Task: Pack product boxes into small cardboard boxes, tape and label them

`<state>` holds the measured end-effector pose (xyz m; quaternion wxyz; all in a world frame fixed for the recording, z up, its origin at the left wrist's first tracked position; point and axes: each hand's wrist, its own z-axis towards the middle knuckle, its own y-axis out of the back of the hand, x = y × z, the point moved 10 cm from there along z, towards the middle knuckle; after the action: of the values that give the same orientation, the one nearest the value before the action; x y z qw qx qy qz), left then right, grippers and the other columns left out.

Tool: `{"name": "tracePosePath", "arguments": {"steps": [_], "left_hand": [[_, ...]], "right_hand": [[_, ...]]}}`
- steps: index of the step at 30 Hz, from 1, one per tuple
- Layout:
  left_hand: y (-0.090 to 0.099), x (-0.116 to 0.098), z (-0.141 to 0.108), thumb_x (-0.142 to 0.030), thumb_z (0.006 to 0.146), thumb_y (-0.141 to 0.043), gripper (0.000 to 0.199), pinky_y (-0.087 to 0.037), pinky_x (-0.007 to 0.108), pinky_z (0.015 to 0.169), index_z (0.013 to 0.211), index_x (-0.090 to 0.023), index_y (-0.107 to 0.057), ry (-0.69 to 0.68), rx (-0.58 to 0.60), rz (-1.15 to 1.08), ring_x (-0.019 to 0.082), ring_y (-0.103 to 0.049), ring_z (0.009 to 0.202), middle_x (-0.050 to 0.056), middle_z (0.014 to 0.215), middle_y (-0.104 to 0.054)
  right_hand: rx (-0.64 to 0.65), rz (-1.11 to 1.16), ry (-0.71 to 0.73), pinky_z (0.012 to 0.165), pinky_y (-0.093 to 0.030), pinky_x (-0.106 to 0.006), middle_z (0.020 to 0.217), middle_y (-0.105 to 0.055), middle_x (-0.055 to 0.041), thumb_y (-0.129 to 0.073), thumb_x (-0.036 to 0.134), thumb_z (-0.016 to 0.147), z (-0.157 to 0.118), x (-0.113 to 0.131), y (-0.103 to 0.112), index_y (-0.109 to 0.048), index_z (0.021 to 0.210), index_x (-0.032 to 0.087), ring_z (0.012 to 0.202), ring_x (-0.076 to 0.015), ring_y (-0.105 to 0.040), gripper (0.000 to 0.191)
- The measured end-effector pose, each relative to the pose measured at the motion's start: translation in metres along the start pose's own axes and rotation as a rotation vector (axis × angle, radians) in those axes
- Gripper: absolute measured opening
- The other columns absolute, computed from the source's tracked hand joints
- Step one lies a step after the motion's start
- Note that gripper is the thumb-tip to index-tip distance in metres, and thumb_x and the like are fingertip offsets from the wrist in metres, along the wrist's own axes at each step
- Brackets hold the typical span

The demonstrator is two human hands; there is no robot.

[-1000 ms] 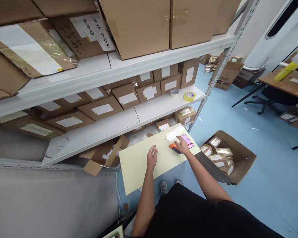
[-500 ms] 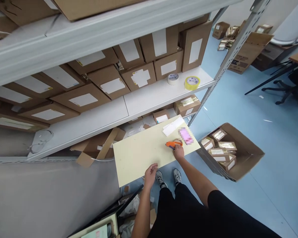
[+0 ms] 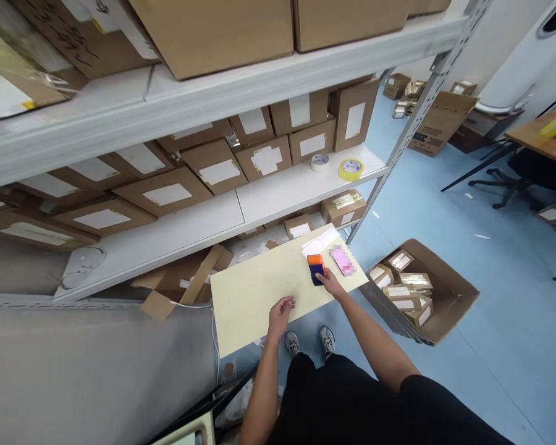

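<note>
Fingers point(image 3: 323, 277) of the right hand point(image 3: 330, 284): grasping the near right side of the orange-and-blue tool
Orange-and-blue tool point(image 3: 315, 270): above the right part of the pale tabletop, its orange end away from the body, its dark blue part toward it; whether it touches the surface cannot be told
Left hand point(image 3: 280, 316): at the near edge of the tabletop, fingers released and loosely bent, with nothing seen in them
Phone point(image 3: 343, 261): pink-screened, blurred, lying just right of the tool
White papers point(image 3: 322, 241): flat, just beyond the tool
Pale tabletop point(image 3: 252, 290): beneath these items, in front of the rack
Middle shelf point(image 3: 278, 191): bearing a row of labelled cardboard boxes point(image 3: 169, 193), a white tape roll point(image 3: 315, 167) and, to its right, a yellow tape roll point(image 3: 349, 177)
Open carton point(image 3: 451, 312): on the blue floor point(image 3: 500, 327) right of the tabletop, holding small taped boxes point(image 3: 405, 303)
</note>
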<state>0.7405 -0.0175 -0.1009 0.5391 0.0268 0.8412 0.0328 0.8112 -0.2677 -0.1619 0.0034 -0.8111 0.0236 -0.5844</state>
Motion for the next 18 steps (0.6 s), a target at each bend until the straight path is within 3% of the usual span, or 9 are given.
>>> {"name": "tracePosePath", "arguments": {"steps": [4, 9, 15, 18], "left_hand": [[0.021, -0.045, 0.010, -0.057, 0.073, -0.078, 0.049, -0.057, 0.043, 0.092, 0.101, -0.016, -0.077, -0.087, 0.000, -0.021, 0.026, -0.076, 0.089, 0.013, 0.095, -0.080], [0.060, -0.137, 0.007, -0.053, 0.078, -0.076, 0.044, -0.057, 0.044, 0.096, 0.103, -0.017, -0.077, -0.244, -0.016, -0.020, 0.026, -0.076, 0.096, 0.013, 0.099, -0.080], [0.088, -0.265, -0.028, -0.049, 0.091, -0.067, 0.037, -0.056, 0.037, 0.097, 0.112, -0.021, -0.078, -0.529, 0.067, 0.098, 0.024, -0.073, 0.106, 0.011, 0.110, -0.078], [0.090, -0.310, -0.052, -0.046, 0.095, -0.063, 0.031, -0.055, 0.036, 0.095, 0.109, -0.023, -0.080, -0.690, 0.136, 0.250, 0.023, -0.070, 0.110, 0.009, 0.116, -0.076]], "right_hand": [[0.099, 0.153, 0.130, 0.098, -0.052, -0.044, 0.109, -0.071, -0.0073, -0.067, 0.061, 0.088, -0.030, 0.074, -0.036, -0.059, 0.110, 0.024, 0.106, -0.0282, -0.066, 0.044], [0.077, -0.020, 0.355, 0.097, -0.051, -0.041, 0.115, -0.068, -0.0058, -0.075, 0.056, 0.084, -0.067, 0.164, -0.070, -0.060, 0.120, 0.025, 0.107, -0.0264, -0.063, 0.050], [0.045, -0.161, 0.526, 0.087, -0.052, -0.037, 0.102, -0.069, -0.0046, -0.086, 0.052, 0.074, -0.091, 0.238, -0.108, -0.067, 0.102, 0.021, 0.092, -0.0238, -0.063, 0.045], [0.044, -0.196, 0.582, 0.080, -0.053, -0.034, 0.091, -0.069, -0.0028, -0.089, 0.051, 0.071, -0.098, 0.263, -0.124, -0.069, 0.089, 0.021, 0.084, -0.0218, -0.062, 0.040]]}}
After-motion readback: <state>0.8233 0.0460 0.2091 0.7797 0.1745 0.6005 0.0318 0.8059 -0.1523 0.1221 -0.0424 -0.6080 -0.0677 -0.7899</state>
